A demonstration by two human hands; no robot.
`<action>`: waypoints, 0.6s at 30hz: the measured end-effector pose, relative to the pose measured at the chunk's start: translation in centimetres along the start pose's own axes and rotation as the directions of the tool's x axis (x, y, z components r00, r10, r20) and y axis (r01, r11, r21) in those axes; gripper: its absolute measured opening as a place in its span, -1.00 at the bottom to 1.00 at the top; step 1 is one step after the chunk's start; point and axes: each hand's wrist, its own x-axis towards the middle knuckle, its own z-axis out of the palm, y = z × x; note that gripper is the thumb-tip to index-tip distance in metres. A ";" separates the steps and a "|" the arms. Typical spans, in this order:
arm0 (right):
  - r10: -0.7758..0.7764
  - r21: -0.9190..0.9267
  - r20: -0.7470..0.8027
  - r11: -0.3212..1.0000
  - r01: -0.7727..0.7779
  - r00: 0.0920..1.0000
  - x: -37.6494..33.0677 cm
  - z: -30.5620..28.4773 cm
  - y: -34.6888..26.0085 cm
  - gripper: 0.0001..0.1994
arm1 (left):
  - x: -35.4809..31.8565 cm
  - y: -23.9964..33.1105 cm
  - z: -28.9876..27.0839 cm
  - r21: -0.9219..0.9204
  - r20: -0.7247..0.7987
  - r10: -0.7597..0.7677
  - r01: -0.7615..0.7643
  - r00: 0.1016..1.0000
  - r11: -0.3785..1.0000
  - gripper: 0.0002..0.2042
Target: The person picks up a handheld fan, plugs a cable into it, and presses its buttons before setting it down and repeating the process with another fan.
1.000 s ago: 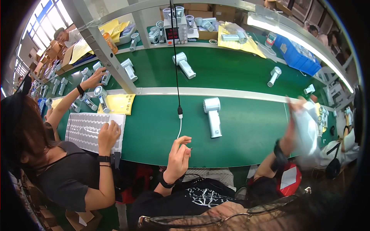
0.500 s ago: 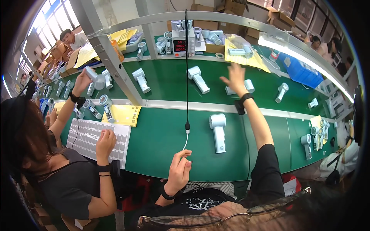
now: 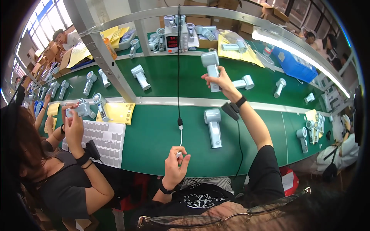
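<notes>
Since half a second earlier, the right hand [image 3: 220,81] had closed its grip round the handle of a pale blue plastic handheld fan [image 3: 211,68], lifted above the green counter [image 3: 154,134]. Left hand [image 3: 175,163] pinched the white cable plug [image 3: 179,154] beneath the black hanging cord [image 3: 179,57]. Likely light, rigid and smooth, the fan seemed best held by its handle, not its head

A handheld device [image 3: 213,127] lay on the desk [image 3: 154,146], right of the hanging cable [image 3: 179,96]; a key tray [image 3: 101,141] sat far left.
</notes>
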 end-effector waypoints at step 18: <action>0.174 0.876 -0.058 0.481 -0.033 0.983 -24.1 10.4 1.6 -0.63 | -0.6 0.3 7.0 -0.020 -0.032 0.200 -0.201 0.979 0.979 -0.55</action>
